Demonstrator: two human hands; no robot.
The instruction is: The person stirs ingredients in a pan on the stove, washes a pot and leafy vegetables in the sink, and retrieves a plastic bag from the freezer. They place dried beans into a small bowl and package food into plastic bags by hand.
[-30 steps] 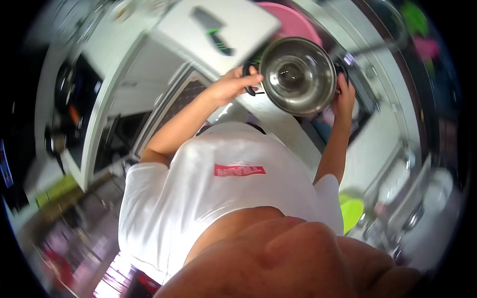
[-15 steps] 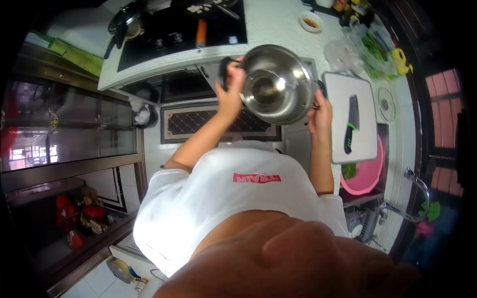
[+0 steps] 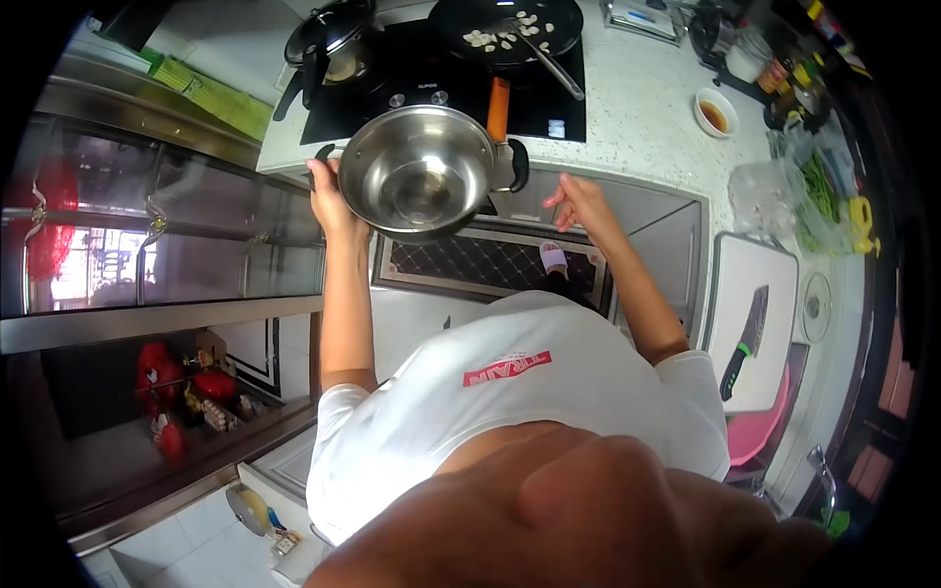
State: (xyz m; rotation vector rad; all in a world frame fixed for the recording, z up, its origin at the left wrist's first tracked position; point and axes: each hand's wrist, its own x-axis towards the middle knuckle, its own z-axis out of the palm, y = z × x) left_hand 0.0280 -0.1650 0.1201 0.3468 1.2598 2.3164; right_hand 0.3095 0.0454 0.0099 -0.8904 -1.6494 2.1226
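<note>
A stainless steel pot [image 3: 421, 181] with two black handles is held in the air at the front edge of the black cooktop [image 3: 392, 73]. My left hand [image 3: 335, 201] grips its left handle. Inside, the pot shows a bare metal bottom. To the right of the pot, my right hand [image 3: 583, 208] is off the other handle, fingers apart, holding nothing. Behind the pot, a frying pan [image 3: 461, 24] with an orange-brown handle sits on the cooktop. It contains pale pieces and a metal spatula [image 3: 559, 73]. A lidded pressure cooker [image 3: 338, 29] stands at the back left.
On the right counter lie a white cutting board [image 3: 755, 323] with a knife [image 3: 750, 338] on it, a glass lid [image 3: 816, 306] and bagged greens [image 3: 818, 191]. A small bowl of brown liquid [image 3: 716, 113] stands farther back. A pink basin [image 3: 760, 431] shows under the board.
My right hand has let go of the pot's right handle. The pot has moved left to the cooktop's front edge, still in my left hand. The view has shifted too.
</note>
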